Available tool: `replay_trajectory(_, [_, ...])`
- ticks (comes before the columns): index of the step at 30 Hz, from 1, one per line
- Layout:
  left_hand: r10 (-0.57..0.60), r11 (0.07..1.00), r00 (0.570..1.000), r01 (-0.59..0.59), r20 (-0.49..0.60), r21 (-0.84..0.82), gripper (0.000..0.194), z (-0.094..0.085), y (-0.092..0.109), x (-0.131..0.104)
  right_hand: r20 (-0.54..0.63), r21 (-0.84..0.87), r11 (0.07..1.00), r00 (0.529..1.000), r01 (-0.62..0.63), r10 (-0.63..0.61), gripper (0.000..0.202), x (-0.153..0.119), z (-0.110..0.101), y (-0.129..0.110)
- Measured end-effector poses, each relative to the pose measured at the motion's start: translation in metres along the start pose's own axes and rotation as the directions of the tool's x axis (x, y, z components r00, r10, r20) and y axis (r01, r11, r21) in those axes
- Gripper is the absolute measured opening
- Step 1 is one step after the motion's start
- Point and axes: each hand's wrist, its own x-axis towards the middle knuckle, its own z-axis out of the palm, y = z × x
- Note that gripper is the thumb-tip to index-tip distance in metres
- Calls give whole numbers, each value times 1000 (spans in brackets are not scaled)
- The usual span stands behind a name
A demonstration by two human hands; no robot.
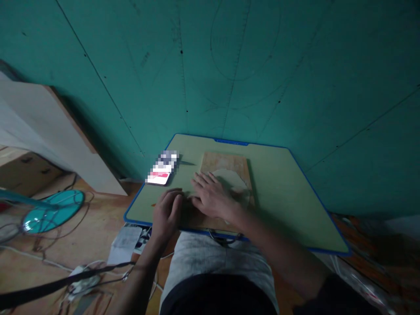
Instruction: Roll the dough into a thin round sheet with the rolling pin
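A thin, pale, rounded sheet that looks like rolled dough (229,178) lies on a wooden board (226,161). My right hand (211,194) is laid over the left part of the sheet, palm down, fingers stretched out and a little spread. It hides that part of the sheet. Beside the board's lower left edge is my left hand (166,212), with its fingers curled and thumb close to them. Whatever may be inside its curled fingers is hidden.
The board rests on a pale green table (278,188) with a blue rim. A lit phone (163,168) lies at the table's left, with a thin dark blade-like piece (187,163) beside it. Behind stands a green wall (203,65). Cables and a power strip (83,280) lie on the floor at left.
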Motion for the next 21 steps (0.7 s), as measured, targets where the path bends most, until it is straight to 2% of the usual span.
replay_trajectory(2, [-16, 999, 997, 12, -70, -52, 32, -2, 0, -2, -14, 23, 1000, 1000, 7, -6, 57, -7, 0, -10])
replay_trajectory(5, [-34, 989, 988, 11, -149, -148, 32, -6, 0, -6, -20, 63, 997, 999, 33, -32, 58, -36, -1, -26])
replay_trajectory(8, [-57, 960, 981, 3, -184, -281, 29, -11, -4, -8, -13, 85, 995, 998, 56, -55, 65, -69, -2, -39])
replay_trajectory(10, [-82, 929, 981, 12, -174, -369, 27, -13, -8, -8, -5, 78, 994, 997, 75, -75, 67, -80, -2, -42])
replay_trajectory(13, [-123, 902, 981, 47, -151, -429, 28, -14, -11, -6, 5, 57, 995, 996, 83, -84, 66, -70, -1, -35])
replay_trajectory(18, [-260, 895, 961, 204, -92, -397, 33, -11, -3, 0, 0, 7, 1000, 1000, -1, 1, 70, -18, -1, -11])
replay_trajectory(21, [-291, 889, 953, 239, -80, -390, 32, -11, 0, 2, -10, -1, 1000, 1000, -15, 15, 75, -14, -1, -10])
